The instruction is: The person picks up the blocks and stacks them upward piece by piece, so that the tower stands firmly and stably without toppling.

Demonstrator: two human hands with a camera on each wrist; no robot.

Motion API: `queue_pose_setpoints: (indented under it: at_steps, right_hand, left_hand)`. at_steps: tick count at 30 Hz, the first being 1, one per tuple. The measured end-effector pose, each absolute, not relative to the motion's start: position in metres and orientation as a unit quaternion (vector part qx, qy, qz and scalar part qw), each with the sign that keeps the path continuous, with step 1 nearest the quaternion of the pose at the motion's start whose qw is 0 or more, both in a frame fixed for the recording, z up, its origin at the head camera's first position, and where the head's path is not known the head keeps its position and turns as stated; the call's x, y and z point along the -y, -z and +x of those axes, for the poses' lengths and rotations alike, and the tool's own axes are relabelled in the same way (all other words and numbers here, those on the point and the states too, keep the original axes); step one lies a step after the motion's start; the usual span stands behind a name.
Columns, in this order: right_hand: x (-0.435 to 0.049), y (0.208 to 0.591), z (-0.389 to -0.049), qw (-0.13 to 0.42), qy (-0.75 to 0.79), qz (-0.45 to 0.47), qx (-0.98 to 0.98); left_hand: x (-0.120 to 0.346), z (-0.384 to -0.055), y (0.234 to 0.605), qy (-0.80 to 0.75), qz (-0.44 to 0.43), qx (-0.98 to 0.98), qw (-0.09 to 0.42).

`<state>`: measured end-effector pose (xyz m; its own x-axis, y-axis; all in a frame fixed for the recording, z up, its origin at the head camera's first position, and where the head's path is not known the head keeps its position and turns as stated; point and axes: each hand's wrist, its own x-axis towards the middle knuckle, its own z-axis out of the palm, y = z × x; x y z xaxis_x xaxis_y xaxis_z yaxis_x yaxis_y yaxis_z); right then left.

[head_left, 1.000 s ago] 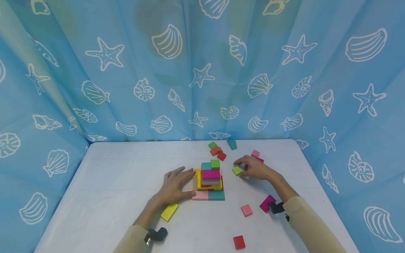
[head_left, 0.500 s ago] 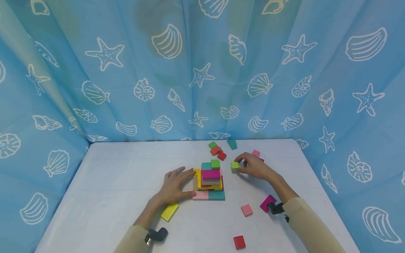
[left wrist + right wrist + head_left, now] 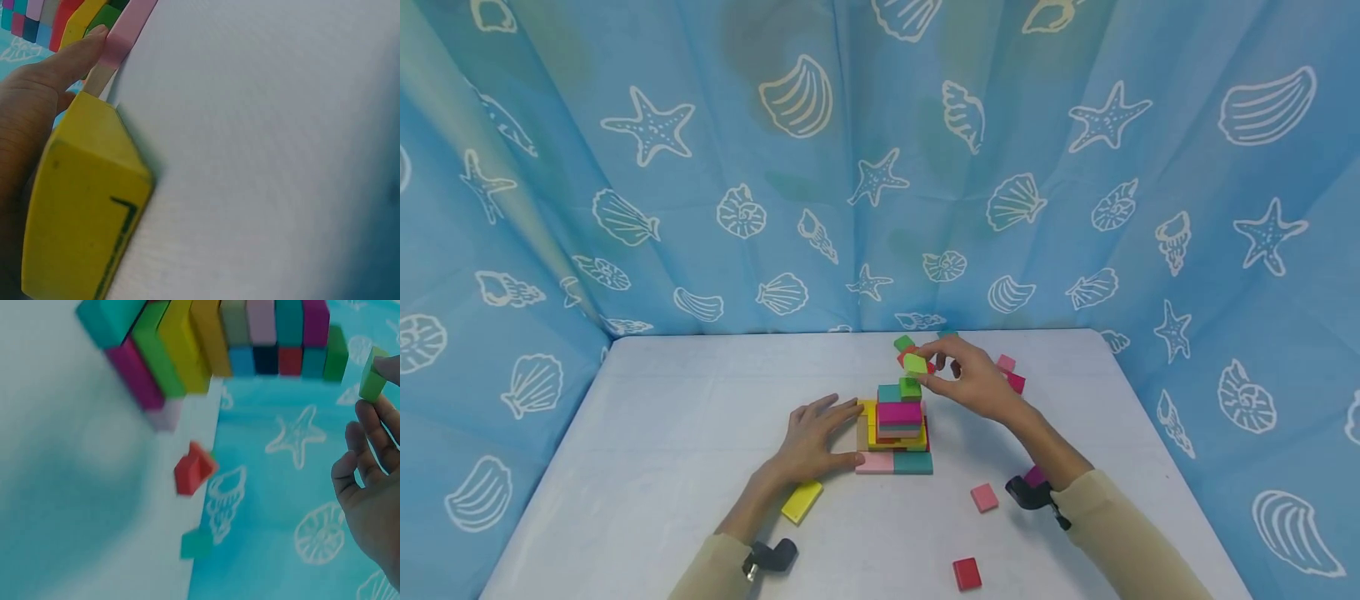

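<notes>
My right hand [image 3: 976, 382] pinches a small light green block [image 3: 915, 364] between thumb and fingertips, just over the top of a layered stack of coloured blocks [image 3: 899, 414]. A darker green block [image 3: 910, 389] sits uppermost on the stack's right side, with a teal one beside it. In the right wrist view the pinched light green block [image 3: 371, 385] shows close to the stack's top end. My left hand [image 3: 815, 437] rests along the stack's left side, its fingers spread and extended. Its thumb lies at the pink block [image 3: 123, 39] of the bottom layer in the left wrist view.
A yellow block [image 3: 802, 502] lies by my left wrist. Pink [image 3: 984, 498] and red [image 3: 967, 574] blocks lie in front; a magenta one is partly hidden under my right forearm. More loose blocks lie behind the stack. A blue shell-print curtain [image 3: 805, 167] borders the white table [image 3: 700, 383].
My right hand has turned the light green block, then lifted it from the table's right side, moving left to above the stack. My left hand has stayed in place.
</notes>
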<state>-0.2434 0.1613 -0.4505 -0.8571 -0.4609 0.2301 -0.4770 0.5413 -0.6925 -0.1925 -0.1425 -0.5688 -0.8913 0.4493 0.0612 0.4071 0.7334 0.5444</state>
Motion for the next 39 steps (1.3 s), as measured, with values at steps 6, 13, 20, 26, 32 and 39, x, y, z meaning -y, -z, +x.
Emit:
queue_pose_setpoints:
  at_steps: [6,13,20,26,32,39]
  right_hand:
    - [-0.141,0.444,-0.234,-0.016,-0.379,0.292,0.878]
    - [-0.131,0.449,-0.233,-0.035,-0.348,0.277,0.895]
    - [-0.128,0.452,-0.233,-0.043,-0.320,0.272,0.907]
    - [-0.128,0.456,-0.233,-0.049,-0.312,0.267,0.910]
    - [-0.128,0.457,-0.233,-0.050,-0.311,0.271,0.910]
    - [-0.133,0.452,-0.234,-0.054,-0.344,0.272,0.897]
  left_hand:
    - [0.142,-0.194,0.571,-0.281,0.223,-0.933,0.043]
    - [0.142,-0.195,0.573,-0.278,0.222,-0.934,0.044]
    - [0.143,-0.195,0.574,-0.276,0.221,-0.934,0.049]
    - [0.143,-0.196,0.573,-0.269,0.218,-0.937,0.049]
    - [0.142,-0.195,0.572,-0.271,0.217,-0.936,0.053]
    - [0.142,-0.195,0.571,-0.273,0.215,-0.936,0.056]
